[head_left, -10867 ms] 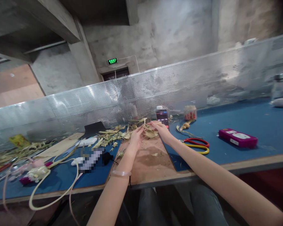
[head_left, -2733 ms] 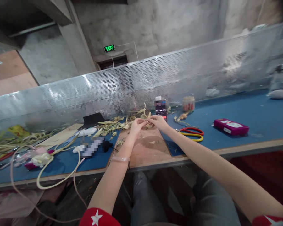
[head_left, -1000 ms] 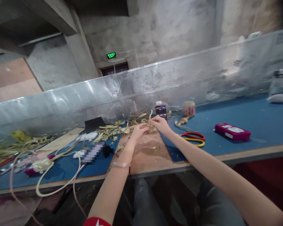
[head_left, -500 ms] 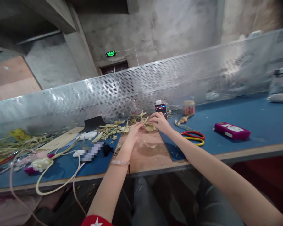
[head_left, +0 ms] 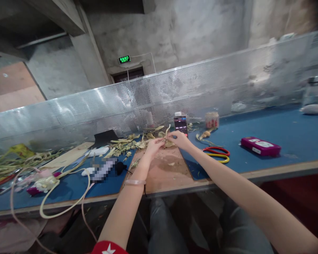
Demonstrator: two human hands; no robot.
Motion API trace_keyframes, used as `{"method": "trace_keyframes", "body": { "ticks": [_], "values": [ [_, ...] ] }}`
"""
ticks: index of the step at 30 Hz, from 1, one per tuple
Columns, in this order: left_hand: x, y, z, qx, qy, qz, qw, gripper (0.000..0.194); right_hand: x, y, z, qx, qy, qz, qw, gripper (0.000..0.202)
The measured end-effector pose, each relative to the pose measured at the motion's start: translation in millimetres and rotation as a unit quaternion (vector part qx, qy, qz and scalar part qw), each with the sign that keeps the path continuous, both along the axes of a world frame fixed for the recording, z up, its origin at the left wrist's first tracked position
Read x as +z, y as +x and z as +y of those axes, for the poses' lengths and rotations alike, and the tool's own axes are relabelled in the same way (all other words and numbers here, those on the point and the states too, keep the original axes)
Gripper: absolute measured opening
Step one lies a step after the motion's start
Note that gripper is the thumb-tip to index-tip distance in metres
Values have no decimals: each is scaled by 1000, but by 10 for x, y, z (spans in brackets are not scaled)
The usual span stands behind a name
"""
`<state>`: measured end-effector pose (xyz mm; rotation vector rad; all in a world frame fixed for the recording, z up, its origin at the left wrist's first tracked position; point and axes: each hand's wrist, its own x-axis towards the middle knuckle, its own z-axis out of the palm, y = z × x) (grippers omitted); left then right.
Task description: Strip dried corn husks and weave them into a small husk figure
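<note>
My left hand (head_left: 154, 146) and my right hand (head_left: 180, 138) meet over the brown board in the middle of the table. Their fingers are bent into pinches around a pale dried plant strip (head_left: 168, 130), whose end sticks up between them. The fingertips partly hide the piece. Behind and to the left lies a heap of dried, yellowish plant pieces (head_left: 125, 147). Just beyond my right hand a phone (head_left: 180, 123) stands upright, its screen showing a timer, with a white-capped bottle top behind it.
Red and yellow loops (head_left: 217, 152) and a purple pack (head_left: 261, 146) lie to the right, with a jar (head_left: 212, 120) farther back. Cables (head_left: 48, 201) hang over the left edge near a cardboard sheet (head_left: 69, 157). A perforated metal screen (head_left: 127, 97) borders the back.
My right hand has lowered slightly and its fingers have drawn in toward my left fingertips. The pale strip now stands up higher between them, and more of the phone screen shows.
</note>
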<state>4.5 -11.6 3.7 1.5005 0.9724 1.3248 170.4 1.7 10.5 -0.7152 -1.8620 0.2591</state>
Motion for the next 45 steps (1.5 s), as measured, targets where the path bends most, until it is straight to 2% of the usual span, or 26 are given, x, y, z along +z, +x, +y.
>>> {"method": "trace_keyframes", "body": {
  "ticks": [6, 11, 15, 17, 19, 21, 24, 26, 29, 35, 40, 45],
  "values": [
    [-9, -11, 5, -16, 34, 57, 998, 31, -26, -1, -12, 71, -121, 90, 986, 19],
    [-22, 2, -1, -45, 31, 28, 998, 29, -60, -38, 18, 119, -149, 173, 966, 22],
    [-17, 30, -26, -61, 18, -5, 998, 28, -92, -75, 52, 179, -174, 256, 934, 63],
    [-11, 39, -35, -63, 16, -7, 998, 29, -104, -91, 65, 186, -176, 271, 928, 80],
    [-7, 41, -39, -62, 15, -11, 998, 29, -117, -104, 78, 174, -160, 267, 934, 85],
    [-7, 39, -39, -54, 9, -12, 998, 27, -136, -113, 96, 141, -122, 238, 953, 80],
    [-13, 37, -35, -46, 2, 3, 999, 22, -172, -121, 130, 63, -32, 142, 987, 55],
    [-14, 40, -34, -46, 7, 9, 999, 19, -191, -122, 153, 10, 33, 69, 997, 37],
    [-2, 54, -47, -49, 20, 8, 999, 17, -201, -120, 171, -35, 107, -10, 994, 31],
    [35, 99, -84, -51, 3, -36, 998, 19, -154, -101, 122, -42, 201, -83, 975, 34],
    [18, 91, -66, -56, -1, -56, 997, 18, -121, -124, 36, -45, 226, -135, 964, 35],
    [-4, 69, -52, -64, 9, -56, 996, 18, -111, -150, -34, -55, 214, -147, 964, 37]
  ]
}}
